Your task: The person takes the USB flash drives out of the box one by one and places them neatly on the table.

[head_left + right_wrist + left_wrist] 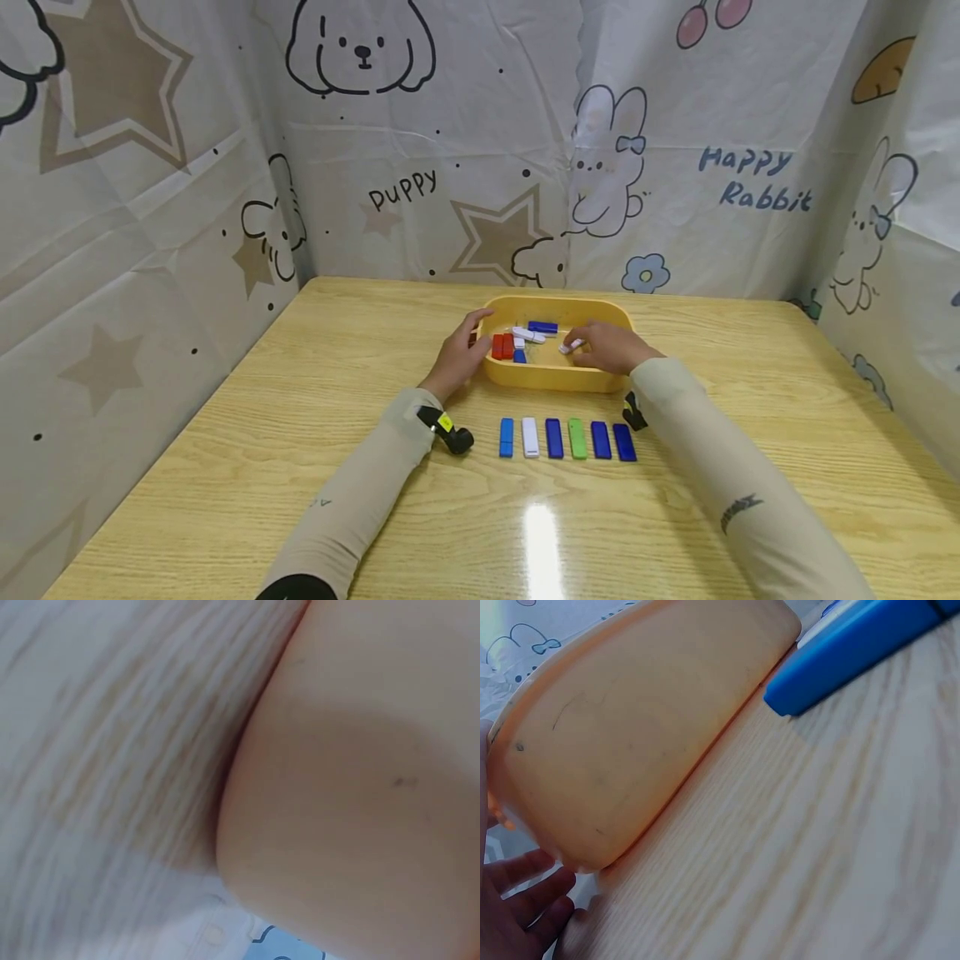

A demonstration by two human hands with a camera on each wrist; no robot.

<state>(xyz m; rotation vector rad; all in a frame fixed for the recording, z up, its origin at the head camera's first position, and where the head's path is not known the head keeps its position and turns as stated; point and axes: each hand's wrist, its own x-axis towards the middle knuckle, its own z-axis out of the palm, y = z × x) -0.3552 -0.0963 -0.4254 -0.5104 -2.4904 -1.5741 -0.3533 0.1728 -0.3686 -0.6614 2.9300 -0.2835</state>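
A yellow plastic basin (558, 381) stands on the table with small oblong sticks in it, shaped like capped USB drives. My left hand (459, 354) grips its left end, thumb at the rim and fingers round the outer side. Inside the basin, my right hand (611, 346) pinches a white stick (572, 347) with its fingertips. Left of that lie red sticks (502, 346), another white stick (528, 335) and a dark blue stick (543, 327). The right wrist view shows only the basin's outer wall (360, 825), and the right fingers are out of sight there.
In front of the basin several sticks lie in a spaced row: a light blue stick (506, 437), a white one, a green stick (577, 438) and dark blue ones (625, 442). A printed cloth (480, 142) hangs behind the wooden table (300, 433) and along both sides.
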